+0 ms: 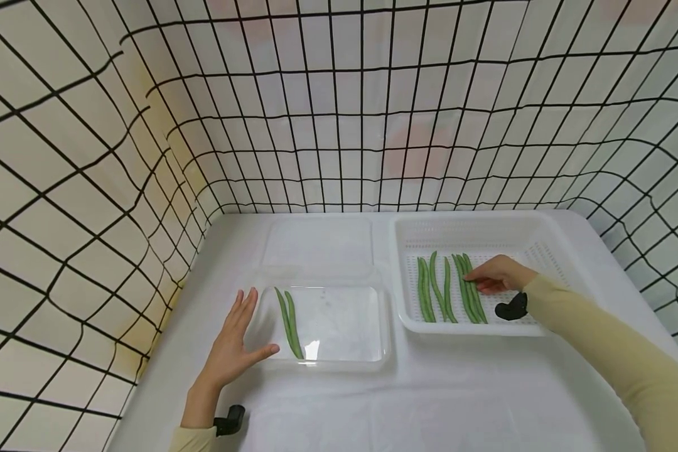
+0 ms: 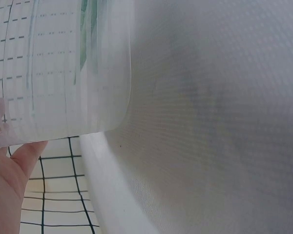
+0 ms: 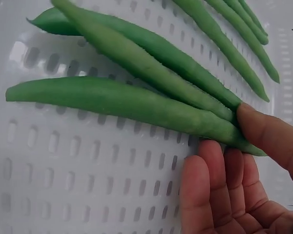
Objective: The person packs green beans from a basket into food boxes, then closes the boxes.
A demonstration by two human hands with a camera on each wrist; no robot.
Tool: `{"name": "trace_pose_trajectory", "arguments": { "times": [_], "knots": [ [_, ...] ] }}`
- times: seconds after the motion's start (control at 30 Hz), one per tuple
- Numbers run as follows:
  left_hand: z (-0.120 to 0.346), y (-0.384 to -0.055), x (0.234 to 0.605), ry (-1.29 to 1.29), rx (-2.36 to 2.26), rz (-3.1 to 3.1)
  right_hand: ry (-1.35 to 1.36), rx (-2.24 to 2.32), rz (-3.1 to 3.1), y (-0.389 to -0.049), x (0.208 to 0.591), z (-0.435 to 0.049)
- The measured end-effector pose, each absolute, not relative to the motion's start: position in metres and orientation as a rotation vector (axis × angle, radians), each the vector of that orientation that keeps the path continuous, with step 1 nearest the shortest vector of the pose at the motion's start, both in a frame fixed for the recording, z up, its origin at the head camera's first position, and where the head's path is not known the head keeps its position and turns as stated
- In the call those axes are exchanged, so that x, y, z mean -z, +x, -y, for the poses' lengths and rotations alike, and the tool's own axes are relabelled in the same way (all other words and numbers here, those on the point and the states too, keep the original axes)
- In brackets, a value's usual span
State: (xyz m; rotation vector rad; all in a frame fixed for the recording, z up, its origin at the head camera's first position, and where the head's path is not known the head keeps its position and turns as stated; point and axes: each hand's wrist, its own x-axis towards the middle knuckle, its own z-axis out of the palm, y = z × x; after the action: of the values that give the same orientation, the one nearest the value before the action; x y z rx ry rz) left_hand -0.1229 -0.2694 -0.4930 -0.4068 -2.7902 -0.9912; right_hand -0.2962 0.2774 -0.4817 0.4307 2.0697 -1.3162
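In the head view my right hand (image 1: pixel 501 274) reaches into a white perforated plastic basket (image 1: pixel 409 323). Its thumb and fingers pinch at one end of a group of green beans (image 3: pixel 136 63), seen close up in the right wrist view; the index fingertip is hidden behind them. Further green beans (image 1: pixel 424 289) lie roughly parallel on the basket floor, left of that hand. My left hand (image 1: pixel 231 348), fingers straight and thumb spread, is at the left side of a clear shallow plastic container (image 1: pixel 344 364). Two green beans (image 1: pixel 290 323) lie side by side inside it, near its left end.
Behind the container a clear flat lid (image 1: pixel 316 242) lies on the white cloth-covered table (image 1: pixel 407 408). A black wire grid (image 1: pixel 361 116) with pale cloth behind it encloses the back and both sides. The basket stands right of the container, with a narrow gap between.
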Motion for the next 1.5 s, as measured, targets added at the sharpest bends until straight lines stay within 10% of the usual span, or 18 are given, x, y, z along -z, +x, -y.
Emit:
{"name": "trace_pose_trajectory", "arguments": {
  "times": [0.87,1.5],
  "knots": [
    [0.269,-0.124,0.493,-0.417,0.98,2.782,0.211,1.463,-2.046,-0.292,0.433,-0.278],
    [0.269,-0.123,0.493,-0.407,0.99,2.787,0.095,1.631,-1.769,-0.282,0.401,-0.176]
  ]
}}
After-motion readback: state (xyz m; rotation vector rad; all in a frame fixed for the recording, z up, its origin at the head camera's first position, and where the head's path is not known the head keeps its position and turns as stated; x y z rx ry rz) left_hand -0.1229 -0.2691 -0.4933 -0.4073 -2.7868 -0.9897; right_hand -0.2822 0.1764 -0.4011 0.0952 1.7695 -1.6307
